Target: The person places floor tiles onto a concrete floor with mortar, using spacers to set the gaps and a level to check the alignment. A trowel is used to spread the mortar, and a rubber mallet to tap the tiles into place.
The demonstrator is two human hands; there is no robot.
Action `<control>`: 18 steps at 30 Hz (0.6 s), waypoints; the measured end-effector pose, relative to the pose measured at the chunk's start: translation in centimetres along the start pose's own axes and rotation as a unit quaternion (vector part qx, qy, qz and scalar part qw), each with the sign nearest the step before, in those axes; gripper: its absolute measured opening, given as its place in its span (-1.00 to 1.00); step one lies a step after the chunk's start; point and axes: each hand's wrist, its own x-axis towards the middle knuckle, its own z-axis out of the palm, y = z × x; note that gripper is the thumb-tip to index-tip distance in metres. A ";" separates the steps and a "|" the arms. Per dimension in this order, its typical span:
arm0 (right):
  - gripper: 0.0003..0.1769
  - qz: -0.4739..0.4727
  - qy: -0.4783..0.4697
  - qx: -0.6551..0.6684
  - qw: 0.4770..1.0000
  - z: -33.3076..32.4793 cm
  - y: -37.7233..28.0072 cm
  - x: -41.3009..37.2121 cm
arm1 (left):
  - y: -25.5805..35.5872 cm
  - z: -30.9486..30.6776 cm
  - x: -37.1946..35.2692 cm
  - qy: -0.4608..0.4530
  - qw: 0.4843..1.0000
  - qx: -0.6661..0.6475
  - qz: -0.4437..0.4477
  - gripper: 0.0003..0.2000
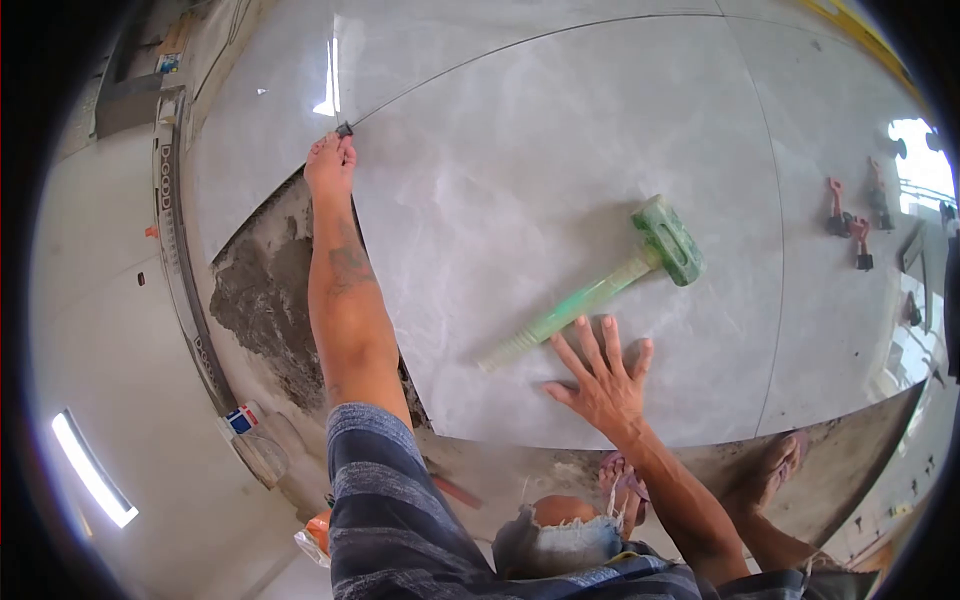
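Observation:
My left hand (331, 168) reaches far forward to the corner where several tiles meet. Its fingers are closed on a small black piece (344, 130) standing at the joint; its exact kind is too small to make out. My right hand (606, 388) lies with spread fingers on a large grey tile (480, 220). Just beyond its fingertips rests a green rubber mallet (672, 242), its handle pointing to the lower left. Under my left forearm, rough mortar (265, 285) shows in a gap beside the tile.
Red-and-black tile levelers (862, 245) lie on the tiles at the right. A long straightedge (170, 215) marked D-GOOD runs along the left side. A yellow bar (875, 45) crosses the far right. Below the tile edge are my sandalled feet (625, 485).

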 end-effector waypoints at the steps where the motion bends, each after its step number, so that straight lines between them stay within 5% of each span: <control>1: -0.13 -0.002 -0.001 -0.002 1.000 -0.1 0.0 -0.1 | 1.8 0.5 -0.7 -0.009 1.000 -0.011 -0.019 -0.89; 5: -0.12 -0.002 -0.003 -0.009 1.000 -0.1 -0.1 -0.2 | 11.0 5.1 -3.4 0.111 0.981 -0.038 -0.157 -0.93; 11: -0.11 -0.006 0.005 -0.023 1.000 0.3 0.1 -0.3 | 10.7 5.9 -3.2 0.126 0.980 0.144 -0.050 -0.94; 18: -0.11 -0.002 -0.008 -0.009 1.000 0.1 -0.1 -0.4 | 9.3 5.9 -2.3 0.156 0.966 0.206 -0.029 -0.91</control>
